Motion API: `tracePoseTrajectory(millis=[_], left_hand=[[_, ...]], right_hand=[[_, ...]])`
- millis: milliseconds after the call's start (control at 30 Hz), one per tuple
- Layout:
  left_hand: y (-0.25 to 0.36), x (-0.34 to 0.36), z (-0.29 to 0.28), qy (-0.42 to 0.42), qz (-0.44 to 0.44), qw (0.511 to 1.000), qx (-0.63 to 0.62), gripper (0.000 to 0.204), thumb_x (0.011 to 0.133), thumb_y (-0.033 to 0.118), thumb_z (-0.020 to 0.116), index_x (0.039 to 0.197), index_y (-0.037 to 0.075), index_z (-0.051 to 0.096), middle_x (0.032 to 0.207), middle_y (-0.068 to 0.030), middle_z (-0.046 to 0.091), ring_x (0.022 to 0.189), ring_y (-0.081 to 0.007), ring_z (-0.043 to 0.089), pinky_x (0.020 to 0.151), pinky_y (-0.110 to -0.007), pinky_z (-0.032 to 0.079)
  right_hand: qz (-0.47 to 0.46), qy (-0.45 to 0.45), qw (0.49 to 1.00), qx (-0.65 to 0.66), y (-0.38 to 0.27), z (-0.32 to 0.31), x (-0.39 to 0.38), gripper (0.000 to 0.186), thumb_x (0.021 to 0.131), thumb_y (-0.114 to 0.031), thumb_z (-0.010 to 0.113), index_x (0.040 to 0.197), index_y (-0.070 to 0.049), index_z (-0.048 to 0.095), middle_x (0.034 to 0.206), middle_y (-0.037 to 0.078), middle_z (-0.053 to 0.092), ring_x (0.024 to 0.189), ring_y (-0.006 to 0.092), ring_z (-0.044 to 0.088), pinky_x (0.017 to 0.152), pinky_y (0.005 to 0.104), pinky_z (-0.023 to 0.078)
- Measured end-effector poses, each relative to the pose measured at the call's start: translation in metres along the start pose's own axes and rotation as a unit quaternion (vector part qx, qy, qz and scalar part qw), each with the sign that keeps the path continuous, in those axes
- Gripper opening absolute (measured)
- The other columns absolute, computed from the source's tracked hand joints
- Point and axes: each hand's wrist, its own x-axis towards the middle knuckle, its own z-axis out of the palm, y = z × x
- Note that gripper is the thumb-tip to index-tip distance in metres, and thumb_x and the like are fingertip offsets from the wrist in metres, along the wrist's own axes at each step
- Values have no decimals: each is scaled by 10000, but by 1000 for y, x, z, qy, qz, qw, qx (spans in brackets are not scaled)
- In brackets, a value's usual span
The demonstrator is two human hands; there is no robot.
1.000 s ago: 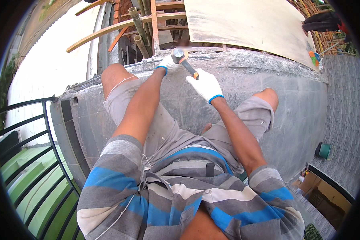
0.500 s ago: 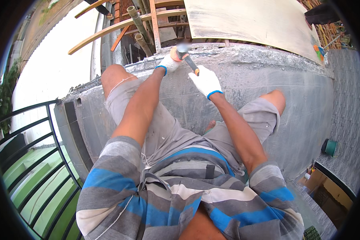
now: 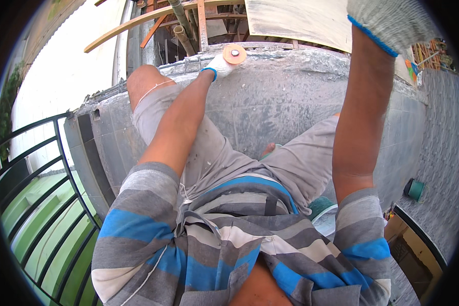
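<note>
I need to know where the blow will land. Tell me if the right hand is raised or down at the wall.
Raised: the gloved right hand is up at the picture's top, apart from the left hand holding the orange disc on the concrete wall top.

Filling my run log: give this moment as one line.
left hand: gloved, on round orange disc at concrete ledge | right hand: gloved, raised high, contents unseen | posture: seated on wall

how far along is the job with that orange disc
Done: the orange disc is placed on the concrete ledge. In hand: the gloved left hand holds it there, a pin at its centre, while the right hand is raised high, grip out of view. Left: likely fixing the disc down.
</note>
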Motion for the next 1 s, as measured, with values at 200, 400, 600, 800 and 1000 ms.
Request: tracePoseTrajectory(millis=[200,400,600,800,1000], left_hand=[[6,-8,10,-9,22,1000,5,392,1047,269,566,1402,121,638,1404,-167,681,1299,-334,630,1102,-413,500],[18,-12,5,7,2,995,-101,422,1003,311,655,1377,115,662,1329,-166,723,1242,-330,674,1048,-437,524],[14,-1,10,12,9,1000,-18,399,1013,361,592,1306,107,685,1283,-202,729,1200,-421,664,983,-463,544],[18,-5,4,3,-15,1000,-17,390,1022,323,578,1334,109,670,1285,-193,728,1191,-399,672,1001,-454,539],[16,-2,5,0,9,1000,-29,398,1028,318,568,1354,111,665,1361,-182,698,1259,-384,640,1073,-426,511]], right_hand=[[416,-555,659,-290,57,-52,-265,329,984,-364,713,1112,-70,641,930,270,715,916,490,698,772,509,553],[433,-533,698,-205,55,-81,-286,356,955,-395,749,1037,-58,668,904,229,728,882,441,708,778,502,552],[312,-388,843,-203,35,-56,-134,456,936,-439,775,1105,-19,712,846,188,726,726,370,706,726,459,564],[64,6,983,172,11,-9,2,229,1042,-200,722,1209,-48,686,717,-19,585,533,66,523,521,260,509],[309,-168,930,-107,42,-42,-200,208,1029,-241,710,1064,-38,680,786,120,718,710,237,751,657,354,584]])
